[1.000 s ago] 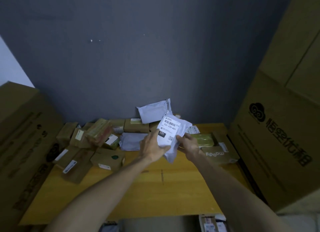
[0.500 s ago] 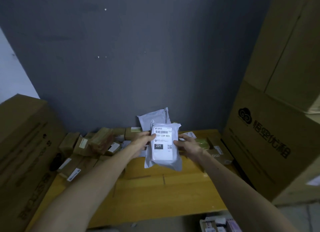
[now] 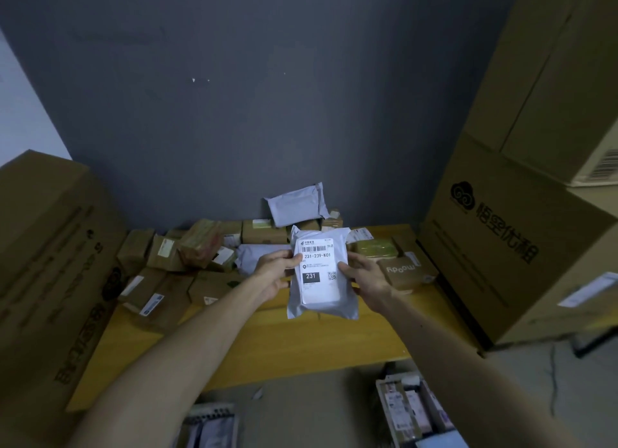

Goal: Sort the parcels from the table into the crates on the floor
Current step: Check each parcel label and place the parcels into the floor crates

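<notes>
Above the yellow counter (image 3: 301, 344), a white parcel (image 3: 319, 277) is being held up in both hands; the left hand (image 3: 277, 273) is being curled round its left edge and the right hand (image 3: 364, 277) round its right edge, so each grip is being closed on the bag, with thumbs on the front. A second ago the bag was being turned and was sitting crooked; now it is being held straight, with its label facing the eyes and "231" being shown plainly; so the label is likely being read and a crate is likely being picked for it. Nothing is being dropped yet; the parcel is being held well apart from the left crate (image 3: 207, 424) and the right crate (image 3: 411, 411) on the floor, both being seen only in part, with things inside. Many brown parcels (image 3: 160, 300) are being left in a heap at the back of the counter; a grey bag (image 3: 296, 205) is being leaned on the dark wall (image 3: 267, 96); big brown boxes (image 3: 501, 247) are being stood at both sides.
</notes>
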